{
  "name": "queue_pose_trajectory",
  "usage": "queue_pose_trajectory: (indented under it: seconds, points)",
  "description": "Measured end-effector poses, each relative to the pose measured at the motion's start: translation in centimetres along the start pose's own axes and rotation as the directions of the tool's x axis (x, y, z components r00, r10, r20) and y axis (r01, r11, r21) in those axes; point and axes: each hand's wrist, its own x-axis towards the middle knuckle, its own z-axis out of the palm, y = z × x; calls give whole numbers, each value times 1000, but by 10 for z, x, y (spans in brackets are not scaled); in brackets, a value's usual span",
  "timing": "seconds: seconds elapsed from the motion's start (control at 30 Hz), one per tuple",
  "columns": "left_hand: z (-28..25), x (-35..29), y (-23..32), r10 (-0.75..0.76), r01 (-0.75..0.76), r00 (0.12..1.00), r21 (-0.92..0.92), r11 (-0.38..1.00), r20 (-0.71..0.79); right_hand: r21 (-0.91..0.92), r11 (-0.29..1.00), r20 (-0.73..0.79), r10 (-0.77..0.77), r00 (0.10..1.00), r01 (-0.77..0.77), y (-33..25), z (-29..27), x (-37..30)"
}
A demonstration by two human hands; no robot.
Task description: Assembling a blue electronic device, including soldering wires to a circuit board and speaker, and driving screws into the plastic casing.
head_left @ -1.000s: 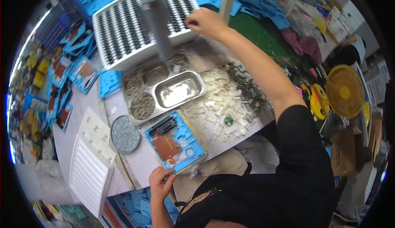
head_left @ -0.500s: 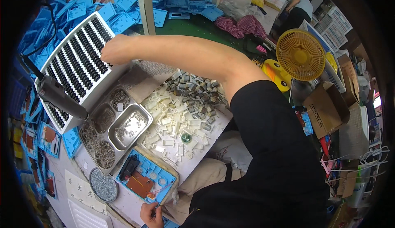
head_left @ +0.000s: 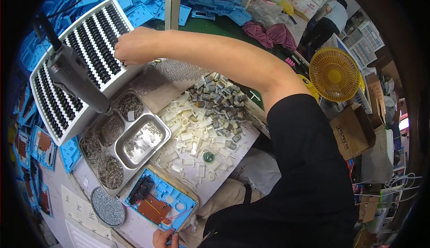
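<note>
My right hand (head_left: pixel 136 46) reaches across to the right edge of a white rack (head_left: pixel 62 139) filled with rows of small black-and-white parts. Its fingers are curled closed, and what they hold, if anything, is hidden. At the bottom my left hand (head_left: pixel 163 239) is pinched closed by the near corner of a blue plastic housing (head_left: pixel 182 221). Whatever is between those fingers is too small to name. Inside the housing lie a brown circuit board (head_left: pixel 153 209), a black component (head_left: pixel 142 186) and thin wires.
A dark electric screwdriver (head_left: pixel 74 71) hangs before the rack. Near it sit a compartmented metal tray (head_left: pixel 166 136) of small metal pieces and a round dish (head_left: pixel 108 206) of screws. White plastic parts (head_left: pixel 197 133) and grey metal blocks (head_left: pixel 219 100) are heaped centrally. A yellow fan (head_left: pixel 334 74) stands right.
The whole view has shifted slightly, so the rack, tray and housing sit differently in the picture. My right hand is still at the rack's edge, my left still by the housing corner.
</note>
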Motion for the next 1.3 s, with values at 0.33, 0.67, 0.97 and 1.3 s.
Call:
queue_pose_trajectory:
  seconds: [0.33, 0.67, 0.97, 1.3]
  points:
    - [2, 5, 3, 38, -39, 998, -8, 999, -44, 737, 674, -445, 535, 718, -46, -2, -9, -66]
    - [17, -10, -16, -17, 5, 996, -125, 992, -90, 998, -65, 42, 509, 859, -10, -197, -43, -193]
    - [13, -12, -27, -13, 19, 988, 42, 999, -151, 1000, 22, 10, 287, 958, -17, -254, -16, -180]
    - [1, -5, -6, 13, -13, 996, -7, 1000, -87, 940, 336, 31, -261, 965, 61, -274, -12, -138]
